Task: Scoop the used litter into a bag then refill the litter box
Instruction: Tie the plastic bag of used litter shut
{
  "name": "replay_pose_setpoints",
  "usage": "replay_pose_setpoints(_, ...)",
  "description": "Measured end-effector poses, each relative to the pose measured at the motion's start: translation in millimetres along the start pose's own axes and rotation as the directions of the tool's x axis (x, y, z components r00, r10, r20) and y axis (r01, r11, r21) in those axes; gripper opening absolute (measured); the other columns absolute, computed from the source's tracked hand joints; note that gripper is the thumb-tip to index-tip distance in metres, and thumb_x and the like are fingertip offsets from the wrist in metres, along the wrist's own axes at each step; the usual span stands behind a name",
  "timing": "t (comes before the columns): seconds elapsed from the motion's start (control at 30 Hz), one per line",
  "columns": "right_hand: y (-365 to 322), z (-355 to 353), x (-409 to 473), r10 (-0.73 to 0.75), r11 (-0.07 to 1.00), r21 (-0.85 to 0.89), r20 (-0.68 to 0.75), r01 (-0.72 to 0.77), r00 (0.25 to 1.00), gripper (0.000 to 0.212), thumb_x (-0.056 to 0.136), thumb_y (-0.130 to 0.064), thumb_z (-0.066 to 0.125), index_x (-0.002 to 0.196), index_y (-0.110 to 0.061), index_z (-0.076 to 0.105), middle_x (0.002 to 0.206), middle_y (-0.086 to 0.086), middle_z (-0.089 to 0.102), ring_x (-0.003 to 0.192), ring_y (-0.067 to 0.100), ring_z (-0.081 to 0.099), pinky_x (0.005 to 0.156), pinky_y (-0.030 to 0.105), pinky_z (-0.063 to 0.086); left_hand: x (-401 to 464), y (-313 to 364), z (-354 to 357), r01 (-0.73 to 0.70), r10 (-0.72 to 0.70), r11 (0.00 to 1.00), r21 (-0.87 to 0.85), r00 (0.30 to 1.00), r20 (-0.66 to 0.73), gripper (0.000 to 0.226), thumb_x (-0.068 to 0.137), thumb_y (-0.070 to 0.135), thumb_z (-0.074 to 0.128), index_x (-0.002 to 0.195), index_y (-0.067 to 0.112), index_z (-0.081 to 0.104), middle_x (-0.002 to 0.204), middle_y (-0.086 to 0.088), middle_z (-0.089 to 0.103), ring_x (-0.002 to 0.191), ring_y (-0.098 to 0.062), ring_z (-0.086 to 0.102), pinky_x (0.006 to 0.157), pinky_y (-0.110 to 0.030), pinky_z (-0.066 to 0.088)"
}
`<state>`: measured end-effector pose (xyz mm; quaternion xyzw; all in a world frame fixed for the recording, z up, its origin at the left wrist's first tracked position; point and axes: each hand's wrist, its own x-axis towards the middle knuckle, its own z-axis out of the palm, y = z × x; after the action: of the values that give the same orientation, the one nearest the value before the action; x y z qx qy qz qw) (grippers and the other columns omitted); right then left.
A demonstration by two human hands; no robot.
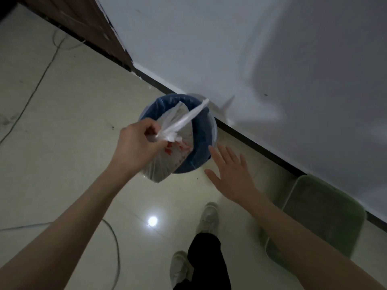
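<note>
My left hand [137, 146] grips the twisted neck of a clear plastic bag [169, 162] with red print and grey litter inside. The bag hangs over the near rim of a round bin lined in blue [204, 130] that stands by the wall. My right hand [229, 171] is held out flat with fingers spread, just right of the bin and apart from the bag. A green litter box [322, 214] lies on the floor at the lower right against the wall; my right forearm covers part of it.
Pale glossy tiles cover the floor. A thin cable [114, 243] loops across it at lower left. A white wall with a dark skirting [261, 147] runs diagonally behind the bin, and a brown wooden door [83, 21] stands at the upper left. My feet in pale shoes [207, 218] are below.
</note>
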<state>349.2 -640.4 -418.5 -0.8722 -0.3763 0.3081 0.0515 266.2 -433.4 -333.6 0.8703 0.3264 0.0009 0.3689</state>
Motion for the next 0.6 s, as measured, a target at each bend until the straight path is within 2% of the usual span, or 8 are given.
replay_pose_setpoints(0.13,4.8,-1.6,52.3,-0.04,0.998,-0.045,0.019,0.041,0.999,0.071,0.095,-0.054,0.033,0.149,-0.028,-0.004,0.159,0.003,-0.005,0.146,0.023,0.001,0.115,0.05,0.005,58.8,-15.1,18.8,-0.008,0.008,1.0,0.016,0.999,0.037,0.017,0.075,0.016,0.073,0.083,0.006,0.062,0.078,0.0,0.061,0.073,-0.014,0.056,0.058,-0.013,0.039)
replay_pose_setpoints(0.27,7.8,8.4,91.9,-0.004,0.995,-0.101,0.11,0.015,0.994,0.079,0.092,-0.059,0.034,0.149,-0.024,-0.009,0.157,0.003,-0.016,0.146,0.023,-0.008,0.116,0.048,0.002,95.2,-40.8,42.7,0.075,-0.078,0.997,0.036,0.994,0.079,0.02,0.076,0.018,0.072,0.086,0.005,0.062,0.08,-0.002,0.062,0.075,-0.015,0.054,0.057,-0.02,0.036)
replay_pose_setpoints(0.4,12.3,28.4,114.7,0.039,0.994,-0.109,0.133,-0.024,0.99,0.087,0.09,-0.062,0.034,0.148,-0.018,-0.015,0.155,0.005,-0.022,0.144,0.021,-0.017,0.116,0.043,-0.003,107.7,-62.6,72.8,0.109,-0.106,0.994,-0.017,0.986,0.131,0.019,0.075,0.021,0.071,0.084,0.009,0.06,0.079,0.0,0.062,0.072,-0.012,0.054,0.059,-0.019,0.036)
replay_pose_setpoints(0.5,18.1,40.6,120.4,0.081,0.994,-0.088,0.137,-0.07,0.987,0.09,0.09,-0.06,0.037,0.148,-0.016,-0.016,0.153,0.004,-0.026,0.144,0.02,-0.018,0.117,0.04,-0.003,108.1,-77.4,90.4,0.147,-0.139,0.989,-0.036,0.976,0.167,0.016,0.076,0.023,0.07,0.082,0.014,0.058,0.076,0.006,0.058,0.068,-0.005,0.05,0.056,-0.009,0.038)
replay_pose_setpoints(0.6,24.5,50.9,120.1,0.08,0.995,-0.071,0.115,-0.072,0.99,0.088,0.091,-0.058,0.038,0.148,-0.015,-0.014,0.145,-0.001,-0.035,0.143,0.02,-0.019,0.117,0.039,-0.002,116.8,-88.8,102.9,0.14,-0.133,0.99,-0.024,0.975,0.177,0.014,0.076,0.021,0.068,0.08,0.016,0.055,0.075,0.004,0.057,0.072,-0.012,0.051,0.058,-0.015,0.034)
